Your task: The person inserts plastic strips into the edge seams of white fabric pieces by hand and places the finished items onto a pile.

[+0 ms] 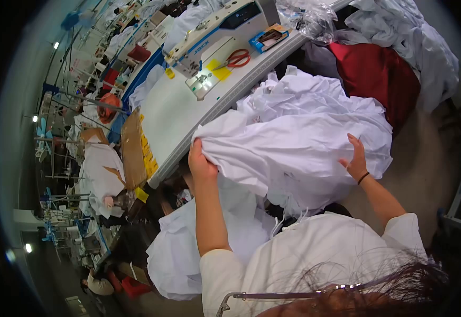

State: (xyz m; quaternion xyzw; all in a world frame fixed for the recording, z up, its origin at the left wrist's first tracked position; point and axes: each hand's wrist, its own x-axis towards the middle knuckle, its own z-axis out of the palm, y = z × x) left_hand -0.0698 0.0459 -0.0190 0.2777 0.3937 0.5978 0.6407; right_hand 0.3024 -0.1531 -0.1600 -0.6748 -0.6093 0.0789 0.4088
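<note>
A large heap of white fabric [304, 142] lies in front of me, beside the sewing table. My left hand [201, 161] is closed on the near left end of this cloth, and folds fan out from its grip. Over the right part of the same heap, my right hand [356, 158] has its fingers spread apart, at or just above the cloth; whether it touches I cannot tell. More white fabric [209, 238] hangs below my left forearm. Behind the heap stands a white sewing machine [217, 39] with its lamp lit over the needle plate.
On the sewing table [175, 105] lie red-handled scissors [236, 58], a yellow paper [219, 70] and a blue box [269, 38]. Dark red cloth [375, 79] is piled behind the heap, with more white cloth [410, 42] farther right. A cardboard piece [132, 150] stands at the table's left end.
</note>
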